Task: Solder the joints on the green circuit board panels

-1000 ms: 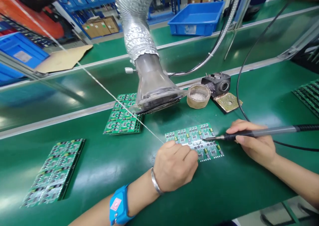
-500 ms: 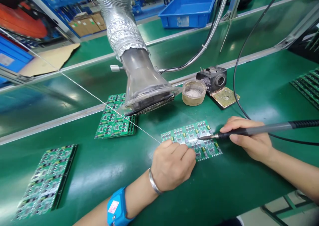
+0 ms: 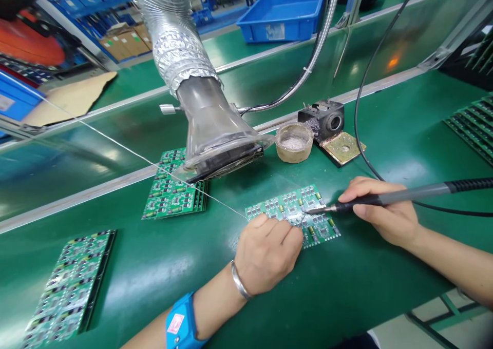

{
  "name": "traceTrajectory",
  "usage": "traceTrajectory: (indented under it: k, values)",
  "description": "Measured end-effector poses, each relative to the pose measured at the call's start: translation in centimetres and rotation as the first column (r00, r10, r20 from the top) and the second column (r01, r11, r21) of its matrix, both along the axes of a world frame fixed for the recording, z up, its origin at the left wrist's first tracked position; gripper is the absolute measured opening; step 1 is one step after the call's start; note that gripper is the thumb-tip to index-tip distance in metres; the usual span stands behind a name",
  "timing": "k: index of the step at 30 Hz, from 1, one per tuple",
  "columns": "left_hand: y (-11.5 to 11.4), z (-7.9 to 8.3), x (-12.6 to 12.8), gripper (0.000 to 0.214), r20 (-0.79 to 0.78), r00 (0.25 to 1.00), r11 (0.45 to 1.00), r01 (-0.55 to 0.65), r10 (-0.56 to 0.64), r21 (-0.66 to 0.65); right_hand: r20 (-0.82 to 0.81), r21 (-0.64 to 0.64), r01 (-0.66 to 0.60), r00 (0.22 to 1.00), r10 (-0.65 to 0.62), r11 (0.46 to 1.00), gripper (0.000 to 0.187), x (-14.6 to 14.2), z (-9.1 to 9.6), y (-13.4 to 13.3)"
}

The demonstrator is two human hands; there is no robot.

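A green circuit board panel (image 3: pixel 273 205) lies on the green bench, dotted with chips and small yellowish parts. Over its lower left part is my left hand (image 3: pixel 269 254), closed on a thin solder wire (image 3: pixel 208 194) that runs back up to the far left. The wire's short end reaches from my fingers toward the iron's tip. In a pen-like grip, my right hand (image 3: pixel 379 213) holds a soldering iron (image 3: pixel 408 192). Its tip meets the panel near the middle right; the exact joint is too small to make out.
A fume extraction hood (image 3: pixel 219 128) hangs behind the panel. Behind it to the right stand a round pot (image 3: pixel 294 142) and an iron stand (image 3: pixel 323 120). Board stacks lie at left (image 3: pixel 69 287), behind (image 3: pixel 165 195) and far right (image 3: pixel 472 125). The iron's cable (image 3: pixel 358 97) loops nearby.
The whole view has shifted slightly, with background things sitting a little further left. Both hands keep their grips, and the iron's tip stays at nearly the same spot on the panel.
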State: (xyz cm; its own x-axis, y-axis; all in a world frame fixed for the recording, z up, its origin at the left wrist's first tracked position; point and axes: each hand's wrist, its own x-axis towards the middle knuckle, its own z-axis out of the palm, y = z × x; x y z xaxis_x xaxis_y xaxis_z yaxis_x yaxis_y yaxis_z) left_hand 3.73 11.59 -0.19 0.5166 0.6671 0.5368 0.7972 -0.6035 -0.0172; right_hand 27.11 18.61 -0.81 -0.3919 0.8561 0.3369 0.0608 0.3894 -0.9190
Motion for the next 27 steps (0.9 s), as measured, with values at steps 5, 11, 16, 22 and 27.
traceTrajectory:
  k: [5,11,16,22,27]
  values:
    - [0.0,-0.1,0.0,0.027,-0.007,1.0,1.0,-0.004,0.004,-0.024,-0.027,-0.016,0.0,1.0,-0.001,1.0,0.016,0.1,-0.3,-0.1]
    - [-0.4,1.4,-0.7,0.011,0.197,0.98,0.988,0.03,0.001,-0.154,-0.188,-0.136,0.065,0.978,-0.091,0.988,0.011,0.9,-0.2,0.0]
    - [-0.5,2.4,-0.4,0.009,0.27,0.961,0.951,0.131,-0.053,-0.28,-0.172,-0.309,0.133,0.966,-0.193,0.942,0.014,2.4,-0.1,0.3]
    - [-1.7,2.4,2.8,0.008,0.472,0.881,0.779,0.272,0.034,-0.565,-0.23,-0.292,0.159,0.946,-0.23,0.943,0.012,3.0,-0.4,0.6]
    - [-1.7,1.4,2.8,0.008,0.425,0.905,0.854,0.221,0.0,-0.47,-0.165,-0.206,0.137,0.971,-0.172,0.969,0.012,3.2,-1.1,0.5]
